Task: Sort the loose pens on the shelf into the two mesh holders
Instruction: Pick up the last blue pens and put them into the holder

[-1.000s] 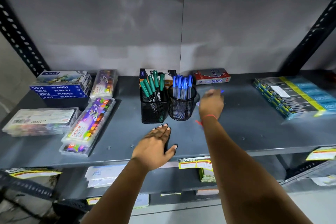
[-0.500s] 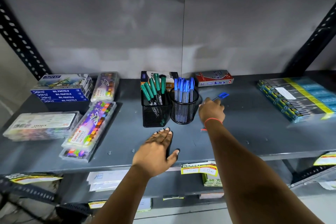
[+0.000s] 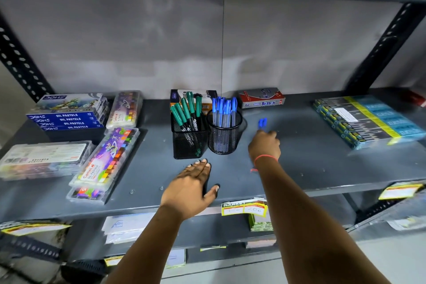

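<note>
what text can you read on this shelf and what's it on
"DOMS OIL PASTELS 12": spines of the stacked blue boxes.
"Camel OIL PASTELS": clear crayon case.
"Softek": red box, somewhat blurred.
"MARKET": yellow price tag; its handwritten price is unreadable.
Green marker barrels and right-hand packs: too blurred.

On the shelf (image 3: 299, 163), two mesh holders stand side by side at the middle: the square holder (image 3: 188, 142) on the left with markers (image 3: 187, 110) upright in it, the round holder (image 3: 223, 137) touching its right side with pens (image 3: 224, 110) in it. Behind them lie two small boxes (image 3: 261, 98). Far left sits a stack of pastel boxes (image 3: 69, 113), with flat cases (image 3: 106, 159) before and beside it. A wrapped pack (image 3: 368, 120) lies at the far right.
</note>
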The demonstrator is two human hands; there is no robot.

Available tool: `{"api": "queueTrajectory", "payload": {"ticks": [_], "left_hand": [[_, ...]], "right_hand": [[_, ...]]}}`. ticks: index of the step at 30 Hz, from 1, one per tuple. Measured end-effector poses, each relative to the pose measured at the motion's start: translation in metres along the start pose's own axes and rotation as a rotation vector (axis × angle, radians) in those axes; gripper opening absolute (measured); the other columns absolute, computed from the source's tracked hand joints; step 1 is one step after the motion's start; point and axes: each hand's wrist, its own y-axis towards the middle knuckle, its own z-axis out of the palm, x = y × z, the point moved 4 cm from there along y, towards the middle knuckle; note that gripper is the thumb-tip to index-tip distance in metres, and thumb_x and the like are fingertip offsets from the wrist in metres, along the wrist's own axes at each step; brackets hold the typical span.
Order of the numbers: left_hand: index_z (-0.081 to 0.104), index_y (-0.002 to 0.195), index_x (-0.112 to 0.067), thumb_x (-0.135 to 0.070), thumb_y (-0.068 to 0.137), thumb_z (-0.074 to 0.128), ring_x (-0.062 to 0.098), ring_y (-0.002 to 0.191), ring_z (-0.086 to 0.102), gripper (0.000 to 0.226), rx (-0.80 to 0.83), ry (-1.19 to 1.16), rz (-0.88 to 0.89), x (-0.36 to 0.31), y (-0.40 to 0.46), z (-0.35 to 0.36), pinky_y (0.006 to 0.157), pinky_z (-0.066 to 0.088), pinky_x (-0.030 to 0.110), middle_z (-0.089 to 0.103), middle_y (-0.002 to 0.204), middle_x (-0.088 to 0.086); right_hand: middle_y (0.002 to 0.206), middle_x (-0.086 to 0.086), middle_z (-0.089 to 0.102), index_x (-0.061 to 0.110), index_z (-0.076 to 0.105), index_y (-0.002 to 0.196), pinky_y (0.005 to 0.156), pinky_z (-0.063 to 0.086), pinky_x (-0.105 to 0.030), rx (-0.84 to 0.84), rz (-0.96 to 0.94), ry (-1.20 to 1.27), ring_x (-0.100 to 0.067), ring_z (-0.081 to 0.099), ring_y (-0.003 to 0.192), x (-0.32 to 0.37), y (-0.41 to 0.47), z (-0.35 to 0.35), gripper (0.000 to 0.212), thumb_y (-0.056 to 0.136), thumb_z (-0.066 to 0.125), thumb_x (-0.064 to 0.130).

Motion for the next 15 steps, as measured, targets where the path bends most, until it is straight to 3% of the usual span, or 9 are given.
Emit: {"api": "queueTrajectory", "payload": {"ticks": [15], "left_hand": [[0.024, 0.143, -0.013, -0.065, 0.066, 0.003, 0.016, 0.141, 0.019, 0.095, 0.015, -0.064, -0.010, -0.002, -0.002, -0.003, 0.112, 0.007, 0.023, 0.023, 0.153, 0.005]], "right_hand": [[0.126, -0.020, 0.054, 0.002, 0.048, 0.130, 0.093, 0.050, -0.042, 0.018, -0.150, -0.213, -0.038, 0.057, 0.115, -0.007, -0.046, -0.008, 0.036, 0.095, 0.037, 0.005]]}}
